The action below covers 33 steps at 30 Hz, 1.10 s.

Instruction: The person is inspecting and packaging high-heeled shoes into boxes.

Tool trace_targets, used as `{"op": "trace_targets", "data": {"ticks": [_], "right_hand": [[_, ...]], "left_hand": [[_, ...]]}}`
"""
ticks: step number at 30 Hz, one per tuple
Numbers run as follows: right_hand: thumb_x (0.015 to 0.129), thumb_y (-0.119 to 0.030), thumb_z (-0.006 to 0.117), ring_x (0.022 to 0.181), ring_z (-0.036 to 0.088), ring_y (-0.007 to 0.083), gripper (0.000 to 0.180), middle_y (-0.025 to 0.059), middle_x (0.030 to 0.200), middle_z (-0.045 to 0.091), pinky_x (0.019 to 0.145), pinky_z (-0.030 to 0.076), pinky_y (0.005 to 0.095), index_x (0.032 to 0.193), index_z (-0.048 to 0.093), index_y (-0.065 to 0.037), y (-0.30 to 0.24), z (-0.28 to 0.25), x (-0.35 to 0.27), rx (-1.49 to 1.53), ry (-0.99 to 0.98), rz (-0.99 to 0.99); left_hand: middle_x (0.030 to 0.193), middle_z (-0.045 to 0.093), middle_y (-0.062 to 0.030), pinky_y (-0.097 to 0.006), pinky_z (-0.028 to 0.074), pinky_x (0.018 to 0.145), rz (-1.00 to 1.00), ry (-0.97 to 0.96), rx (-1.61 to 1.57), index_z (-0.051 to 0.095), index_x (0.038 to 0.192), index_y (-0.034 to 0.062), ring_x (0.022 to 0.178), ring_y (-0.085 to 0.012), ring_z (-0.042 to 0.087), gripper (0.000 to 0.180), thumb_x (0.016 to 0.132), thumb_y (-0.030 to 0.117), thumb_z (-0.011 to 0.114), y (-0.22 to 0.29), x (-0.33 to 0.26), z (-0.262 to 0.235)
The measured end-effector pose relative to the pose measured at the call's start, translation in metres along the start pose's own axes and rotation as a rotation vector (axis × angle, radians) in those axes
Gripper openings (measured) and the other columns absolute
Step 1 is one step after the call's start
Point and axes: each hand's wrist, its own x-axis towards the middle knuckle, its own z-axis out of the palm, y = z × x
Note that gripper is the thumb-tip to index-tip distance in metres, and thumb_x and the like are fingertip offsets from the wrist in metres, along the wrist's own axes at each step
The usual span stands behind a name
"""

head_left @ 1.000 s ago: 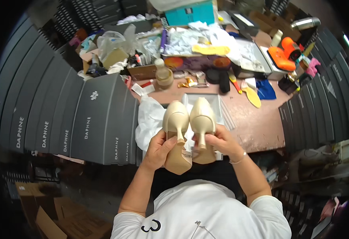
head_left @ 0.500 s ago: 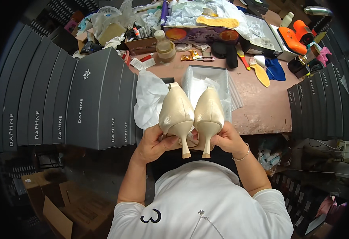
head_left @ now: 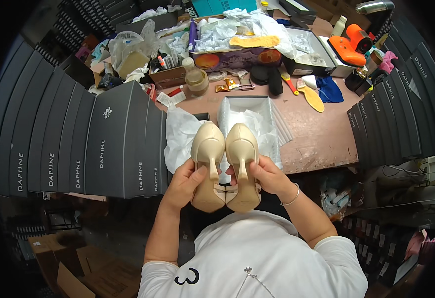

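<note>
Two cream high-heeled shoes are held side by side, soles up, just above the near edge of the worktable (head_left: 322,144). The left shoe (head_left: 207,169) and the right shoe (head_left: 241,166) run with their long axes near to far: rounded heel backs point away from the person, toes point back toward the white shirt, and both thin heels stick up toward the camera. The two shoes touch along their inner edges.

The left hand (head_left: 185,184) grasps the left shoe from its outer side, thumb lying across the sole. The right hand (head_left: 267,175) grasps the right shoe likewise (a thin bracelet sits on that wrist).

Just beyond the shoes lies one open shoebox (head_left: 254,116) lined with white tissue paper, and a crumpled white bag (head_left: 180,134) rests to its left. A long row of grey shoeboxes (head_left: 78,149) stands to the left, a second row (head_left: 401,104) to the right. Farther off, one yellow insole (head_left: 313,98), one blue cloth (head_left: 329,90) and one orange tool (head_left: 349,44) lie among clutter.
</note>
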Motion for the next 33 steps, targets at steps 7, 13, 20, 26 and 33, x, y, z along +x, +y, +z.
{"op": "trace_targets", "data": {"ticks": [7, 13, 20, 26, 33], "right_hand": [[0.099, -0.052, 0.033, 0.081, 0.064, 0.0168, 0.059, 0.0137, 0.105, 0.064, 0.068, 0.056, 0.0292, 0.12, 0.049, 0.0, 0.009, -0.025, 0.027, 0.188, 0.148, 0.171], [0.098, -0.055, 0.031, 0.08, 0.064, 0.0187, 0.062, 0.015, 0.102, 0.062, 0.065, 0.056, 0.0288, 0.119, 0.05, 0.001, 0.014, -0.034, 0.032, 0.219, 0.195, 0.207], [0.097, -0.036, 0.052, 0.084, 0.063, 0.0189, 0.043, 0.0133, 0.103, 0.063, 0.073, 0.055, 0.0334, 0.12, 0.051, 0.0, 0.001, -0.027, 0.03, 0.233, 0.105, 0.101], [0.086, -0.012, 0.069, 0.097, 0.063, 0.0145, 0.038, 0.0102, 0.112, 0.065, 0.08, 0.054, 0.0302, 0.12, 0.058, 0.002, -0.04, -0.025, 0.015, -0.229, -0.01, -0.166], [0.082, -0.009, 0.071, 0.11, 0.056, 0.0173, 0.04, 0.0085, 0.119, 0.062, 0.098, 0.043, 0.0319, 0.119, 0.06, 0.0, -0.003, -0.019, 0.014, -0.322, -0.153, -0.14]], "left_hand": [[0.101, 0.063, -0.0154, -0.03, 0.057, 0.067, -0.201, 0.065, -0.436, 0.046, 0.121, -0.0001, 0.077, -0.017, 0.064, 0.039, 0.103, 0.034, 0.038, -0.014, 0.03, -0.003], [0.1, 0.063, -0.0154, -0.032, 0.057, 0.067, -0.224, 0.086, -0.513, 0.047, 0.12, 0.0005, 0.077, -0.018, 0.064, 0.038, 0.102, 0.033, 0.039, -0.026, 0.038, -0.007], [0.097, 0.064, -0.013, -0.029, 0.055, 0.065, -0.178, 0.175, 0.02, 0.052, 0.111, -0.0017, 0.07, -0.0183, 0.065, 0.033, 0.1, 0.029, 0.048, -0.001, 0.04, -0.021], [0.124, 0.056, -0.0176, -0.032, 0.049, 0.088, 0.214, 0.471, 0.825, 0.048, 0.131, -0.004, 0.109, -0.0247, 0.059, 0.052, 0.095, 0.032, 0.058, -0.011, 0.041, -0.04], [0.13, 0.048, -0.0087, -0.044, 0.049, 0.091, -0.205, 0.283, -0.914, 0.023, 0.147, 0.0223, 0.115, -0.025, 0.052, 0.06, 0.097, 0.042, 0.048, -0.073, 0.028, 0.031]]}}
